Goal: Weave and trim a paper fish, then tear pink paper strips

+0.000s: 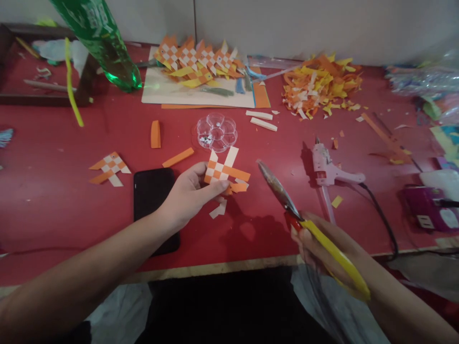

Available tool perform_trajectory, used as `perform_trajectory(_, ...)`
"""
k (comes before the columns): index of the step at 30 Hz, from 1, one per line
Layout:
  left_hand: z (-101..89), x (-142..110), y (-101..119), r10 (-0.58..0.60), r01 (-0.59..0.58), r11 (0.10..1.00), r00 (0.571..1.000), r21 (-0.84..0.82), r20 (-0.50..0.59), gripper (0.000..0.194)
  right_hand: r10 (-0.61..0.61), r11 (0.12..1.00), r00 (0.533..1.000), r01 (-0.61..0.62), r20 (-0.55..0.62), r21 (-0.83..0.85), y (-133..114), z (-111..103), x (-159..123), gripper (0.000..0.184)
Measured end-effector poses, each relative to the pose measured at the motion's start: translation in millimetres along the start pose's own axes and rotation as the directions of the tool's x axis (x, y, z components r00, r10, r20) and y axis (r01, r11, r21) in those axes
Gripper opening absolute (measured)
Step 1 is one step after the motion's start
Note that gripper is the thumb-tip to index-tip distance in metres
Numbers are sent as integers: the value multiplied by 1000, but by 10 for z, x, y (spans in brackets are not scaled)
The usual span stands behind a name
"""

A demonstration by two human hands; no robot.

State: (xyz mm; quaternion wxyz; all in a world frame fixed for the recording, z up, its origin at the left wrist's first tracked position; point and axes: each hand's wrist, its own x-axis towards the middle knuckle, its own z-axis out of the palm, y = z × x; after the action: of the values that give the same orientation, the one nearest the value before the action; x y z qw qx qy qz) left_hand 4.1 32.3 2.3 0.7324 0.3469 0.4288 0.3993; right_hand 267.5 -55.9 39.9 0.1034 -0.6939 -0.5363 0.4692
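Note:
My left hand [191, 191] pinches a woven paper fish [219, 171] in orange and cream checks, with loose strip ends sticking out to the right and top. Cream paper scraps [218, 209] show just below it. In my right hand [315, 241] is a pair of scissors [281, 188] with yellow and red handles, blades pointing up and left toward the fish but apart from it. The blades look closed. Another woven fish [112, 168] lies on the table to the left. Beneath my left wrist a black phone [152, 191] is partly hidden.
Finished paper fish [197, 59] rest on a cream board at the back, near a heap of paper offcuts [322, 86]. A clear flower-shaped palette [217, 133], pink glue gun [324, 167], green bottle [103, 43], wooden tray [46, 99] and purple box [423, 208] surround the hands.

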Motion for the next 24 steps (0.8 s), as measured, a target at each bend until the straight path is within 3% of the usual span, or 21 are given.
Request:
perform_trajectory(3, 3, -4, 4, 13, -14, 999, 1000, 40, 12, 22, -74, 935, 986, 16, -151, -354, -18, -11, 190, 36)
perform_trajectory(5, 3, -3, 10, 24, -25, 998, 1000, 58, 11, 22, -217, 819, 926, 1, -308, -574, -18, -21, 335, 36)
perform_trajectory(6, 3, -2, 13, 28, -29, 997, 1000, 67, 11, 22, -272, 767, 905, -2, -328, -642, -14, -26, 396, 35)
perform_trajectory(11, 8, -10, 23, 14, -16, 995, 1000, 94, 27, 16, -520, 551, 837, 175, -171, -816, -46, -72, 489, 29)
perform_trajectory(13, 13, -16, 25, 6, -9, 996, 999, 93, 35, 12, -575, 511, 806, 221, -139, -830, -131, -78, 449, 30)
perform_trajectory(16, 19, -23, 28, 1, -9, 995, 997, 104, 71, 9, -594, 639, 783, 321, -183, -699, -323, -28, 387, 25)
perform_trajectory(18, 20, -30, 30, -16, 3, 994, 993, 108, 117, 10, -515, 793, 838, 386, -179, -471, -448, 45, 376, 25)
perform_trajectory(20, 18, -41, 33, -36, 17, 992, 988, 128, 151, 13, -399, 908, 907, 369, -135, -200, -544, 129, 399, 29)
perform_trajectory(24, 11, -66, 43, -50, 14, 980, 982, 198, 180, 18, -256, 961, 966, 258, -38, 103, -654, 240, 491, 33)
